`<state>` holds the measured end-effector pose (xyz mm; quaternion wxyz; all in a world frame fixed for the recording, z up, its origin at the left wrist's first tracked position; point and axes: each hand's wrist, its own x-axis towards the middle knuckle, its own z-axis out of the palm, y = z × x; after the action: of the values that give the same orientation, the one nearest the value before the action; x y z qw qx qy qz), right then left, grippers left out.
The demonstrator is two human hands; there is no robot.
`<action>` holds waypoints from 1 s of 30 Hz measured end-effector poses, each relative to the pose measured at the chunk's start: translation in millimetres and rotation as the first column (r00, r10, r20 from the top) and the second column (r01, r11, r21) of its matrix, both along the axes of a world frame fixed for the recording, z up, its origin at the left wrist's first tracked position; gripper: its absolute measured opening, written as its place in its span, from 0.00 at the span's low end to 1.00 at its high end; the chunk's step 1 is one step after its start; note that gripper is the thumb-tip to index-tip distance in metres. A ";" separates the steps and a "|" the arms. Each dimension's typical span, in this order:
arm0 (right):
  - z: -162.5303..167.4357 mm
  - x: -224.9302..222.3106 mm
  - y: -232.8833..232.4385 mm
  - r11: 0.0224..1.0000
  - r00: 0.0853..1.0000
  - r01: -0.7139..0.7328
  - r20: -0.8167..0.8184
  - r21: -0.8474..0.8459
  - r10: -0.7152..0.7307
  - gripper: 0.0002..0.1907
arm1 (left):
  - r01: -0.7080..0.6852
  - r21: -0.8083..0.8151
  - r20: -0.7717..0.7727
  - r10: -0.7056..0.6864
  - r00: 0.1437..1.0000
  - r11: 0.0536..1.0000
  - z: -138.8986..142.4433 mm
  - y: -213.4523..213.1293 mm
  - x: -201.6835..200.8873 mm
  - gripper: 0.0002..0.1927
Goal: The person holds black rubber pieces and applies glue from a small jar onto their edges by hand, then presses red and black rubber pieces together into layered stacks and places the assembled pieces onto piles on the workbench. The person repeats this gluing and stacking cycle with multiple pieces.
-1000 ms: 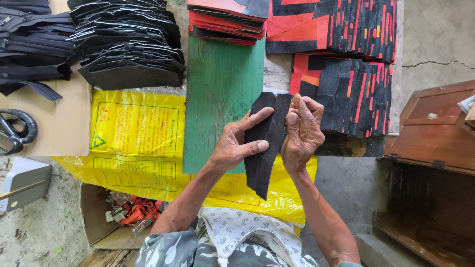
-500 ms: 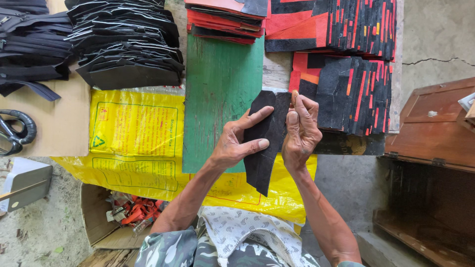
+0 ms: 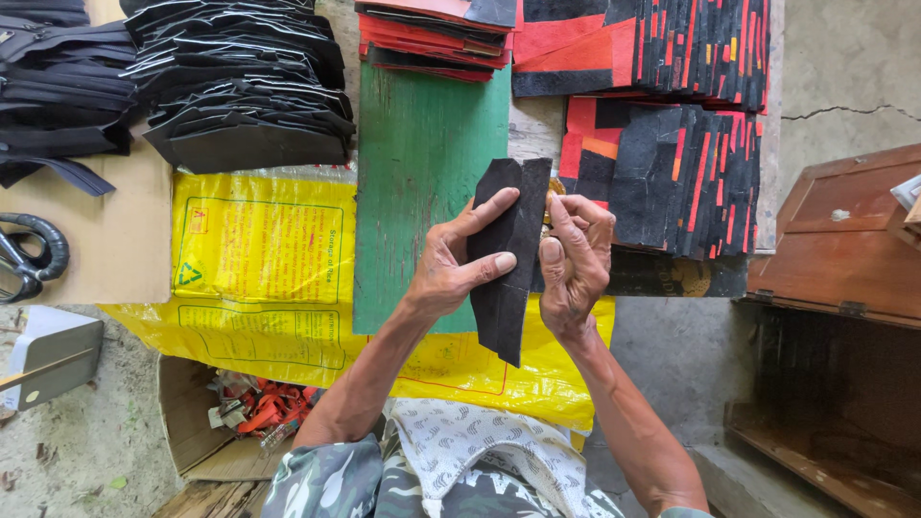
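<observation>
Two hands, left hand (image 3: 446, 273) and right hand (image 3: 574, 264), fingers gripping black piece (image 3: 508, 259), above yellow sack (image 3: 259, 269)

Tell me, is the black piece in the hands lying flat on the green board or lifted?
Lifted: both hands hold the black piece upright-ish above the green board.

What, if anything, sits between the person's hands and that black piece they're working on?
Nothing visible does. The left hand already grips the black piece with thumb and fingers across it, and the right hand touches its right edge, above the green board.
</observation>
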<state>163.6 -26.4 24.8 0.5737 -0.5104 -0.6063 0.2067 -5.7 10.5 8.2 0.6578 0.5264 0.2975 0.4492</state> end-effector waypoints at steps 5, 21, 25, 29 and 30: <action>7.0 2.7 -2.8 0.987 0.996 0.012 0.088 0.162 -0.027 0.12 | -0.073 -0.128 0.132 0.090 0.987 0.989 0.4 0.9 1.9 0.38; -12.6 -8.3 -12.4 0.938 0.753 -0.312 -0.642 -0.154 0.145 0.24 | -0.133 0.012 0.047 0.132 0.990 0.991 6.5 5.4 7.8 0.35; -12.9 -8.7 -17.5 0.940 0.791 -0.300 -0.594 -0.164 0.149 0.23 | -0.148 0.015 0.039 0.147 0.988 0.989 7.6 7.0 6.8 0.36; -8.9 -5.8 -20.3 0.955 0.931 -0.211 -0.340 -0.207 0.132 0.22 | -0.150 0.007 0.044 0.149 0.988 0.989 8.4 9.1 5.4 0.36; -7.6 -5.3 -19.4 0.954 0.930 -0.221 -0.338 -0.202 0.144 0.22 | -0.142 0.002 0.046 0.142 0.989 0.990 8.3 9.5 5.8 0.36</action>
<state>158.2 -45.8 17.2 0.5776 -0.4759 -0.5216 0.4098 0.0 20.0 16.5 0.6292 0.4953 0.3179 0.5077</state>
